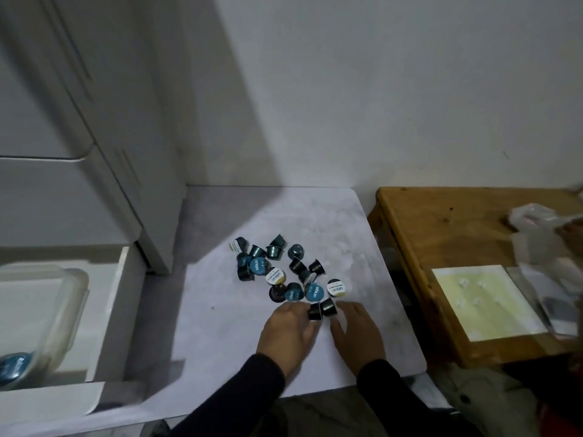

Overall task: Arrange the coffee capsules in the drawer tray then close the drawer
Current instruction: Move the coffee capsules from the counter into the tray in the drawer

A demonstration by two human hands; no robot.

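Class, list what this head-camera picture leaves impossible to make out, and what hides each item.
- Clear plastic drawer tray: cut off by the left edge; its contents mostly unseen.
- Printed lids of the dark and teal coffee capsules: lettering too small and blurred.
- Left hand and right hand: fingertips hidden behind two black capsules, so grip is unclear.
- Crumpled plastic bag: blurred, cut by the right edge.

Teal, black and white-lidded coffee capsules [285, 275] are seen on a white, faintly marbled bench [362, 247]; beside the bench, a brown wooden table [426, 222] is seen.
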